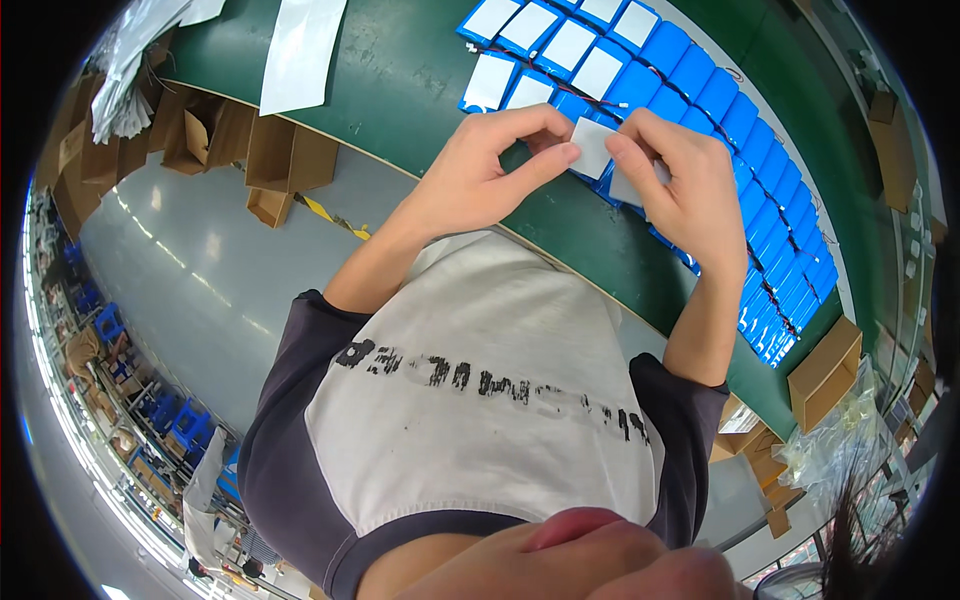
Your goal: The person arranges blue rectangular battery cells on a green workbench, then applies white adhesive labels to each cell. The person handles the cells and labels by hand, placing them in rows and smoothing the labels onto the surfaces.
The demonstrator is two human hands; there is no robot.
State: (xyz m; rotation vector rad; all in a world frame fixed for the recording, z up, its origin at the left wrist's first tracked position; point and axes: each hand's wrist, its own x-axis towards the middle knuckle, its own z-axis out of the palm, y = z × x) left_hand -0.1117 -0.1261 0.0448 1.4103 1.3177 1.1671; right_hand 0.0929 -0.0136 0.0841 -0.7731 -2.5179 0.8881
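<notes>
Head camera looks steeply down, close above the hands.

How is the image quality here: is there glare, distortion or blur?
Head view: strong fisheye bending curves the green table edge; overhead light glares on the grey floor; the left hand, right hand and white label are sharp; the rim is black.

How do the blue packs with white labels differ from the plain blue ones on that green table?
The labelled blue packs each carry a white rectangle on top; the plain blue packs show only blue. The labelled ones lie in a cluster at the far end of the green table, beyond the hands; the plain ones run in a long row toward the person's right. Both are flat, rectangular, the same blue and laid side by side.
</notes>
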